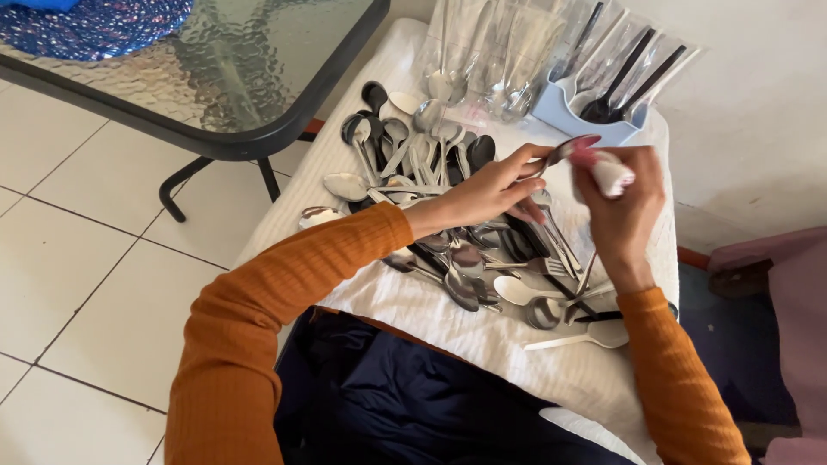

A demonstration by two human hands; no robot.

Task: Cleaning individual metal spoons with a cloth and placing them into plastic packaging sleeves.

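My left hand (493, 190) holds a metal spoon (572, 148) by its handle, bowl raised toward the right. My right hand (622, 200) is closed on a white cloth (609, 173) with a pink patch, pressed against the spoon's bowl. Both hands hover over a heap of spoons and forks (448, 207), some silver, some black, some white, lying on a white towel (482, 331) spread over my lap. Both sleeves are orange.
A pale blue cutlery holder (564, 110) with black utensils in clear sleeves stands at the towel's far end, beside more wrapped cutlery (495, 60). A glass-topped table with a black frame (215, 77) is at the upper left over a tiled floor.
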